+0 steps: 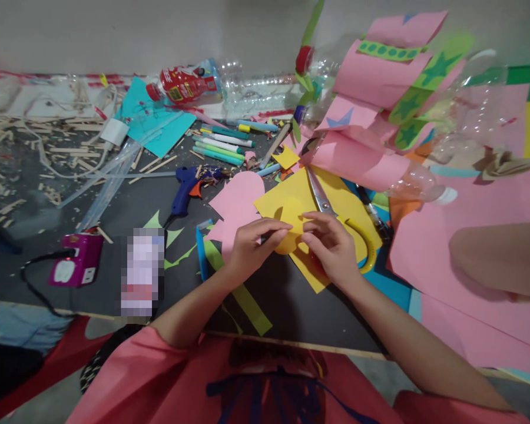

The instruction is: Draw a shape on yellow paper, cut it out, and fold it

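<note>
Between my two hands is a small rounded piece of yellow paper (294, 240), above a larger yellow sheet (340, 188). My left hand (252, 242) pinches its left side between thumb and fingers. At the opposite edge, the thumb and fingertips of my right hand (329, 244) close on the piece. Scissors (320, 194) with yellow handles lie on the yellow sheet, partly hidden behind my right hand. A rounded pink paper cutout (242, 203) lies just beyond my left hand. Beneath my left forearm runs a green paper strip (251, 306).
A blue glue gun (182, 191), several markers (223, 144) and a phone (141, 274) lie to the left, with wood sticks and a purple power adapter (76, 259). Plastic bottles (185, 82) line the back. A pink paper-covered bottle construction (357, 153) and pink sheets (468, 206) occupy the right.
</note>
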`<state>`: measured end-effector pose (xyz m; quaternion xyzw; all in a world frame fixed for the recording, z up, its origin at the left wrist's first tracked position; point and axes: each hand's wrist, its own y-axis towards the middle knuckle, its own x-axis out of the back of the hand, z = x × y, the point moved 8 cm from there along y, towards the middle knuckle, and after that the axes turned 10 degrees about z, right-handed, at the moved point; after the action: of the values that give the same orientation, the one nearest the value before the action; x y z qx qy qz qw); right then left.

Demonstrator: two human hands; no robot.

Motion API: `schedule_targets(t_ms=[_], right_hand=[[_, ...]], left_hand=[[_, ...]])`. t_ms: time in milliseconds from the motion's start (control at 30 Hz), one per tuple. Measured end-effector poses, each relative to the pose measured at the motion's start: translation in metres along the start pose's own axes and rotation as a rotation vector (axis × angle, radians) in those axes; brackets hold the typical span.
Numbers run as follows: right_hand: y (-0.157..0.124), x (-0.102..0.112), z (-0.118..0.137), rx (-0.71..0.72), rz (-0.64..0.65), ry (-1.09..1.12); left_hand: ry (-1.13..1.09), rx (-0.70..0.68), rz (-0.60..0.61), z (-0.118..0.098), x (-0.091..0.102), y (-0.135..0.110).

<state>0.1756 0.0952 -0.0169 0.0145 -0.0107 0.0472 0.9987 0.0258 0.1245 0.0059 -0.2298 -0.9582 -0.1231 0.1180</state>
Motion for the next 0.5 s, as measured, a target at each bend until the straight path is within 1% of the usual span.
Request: schedule_targets(t_ms=[67,133,267,367,433,500], right_hand=[[0.001,-0.002,-0.003,-0.004,-0.004,0.034],[0.002,-0.003,-0.006,-0.021,-0.005,0.048],[0.003,-0.007,-0.008,-0.057,0.051,0.025],[0.002,-0.005,-0.007,-0.087,0.062,-0.064],[0.001,-0.002,-0.002,-0.039,0.039,-0.077],[0.001,0.0,0.005,0.027,0.012,-0.07]], left_hand=[[0.026,0.002,0.019,0.001,-0.002,0.0],[0.005,0.036,0.019,0.006,-0.004,-0.002],[-0.094,0.11,-0.026,0.016,-0.003,-0.006],[-0.052,0.054,0.007,0.01,-0.004,-0.005],[-0.003,-0.003,0.039,0.003,-0.005,-0.004],[0.011,-0.025,0.039,0.001,-0.004,-0.003]])
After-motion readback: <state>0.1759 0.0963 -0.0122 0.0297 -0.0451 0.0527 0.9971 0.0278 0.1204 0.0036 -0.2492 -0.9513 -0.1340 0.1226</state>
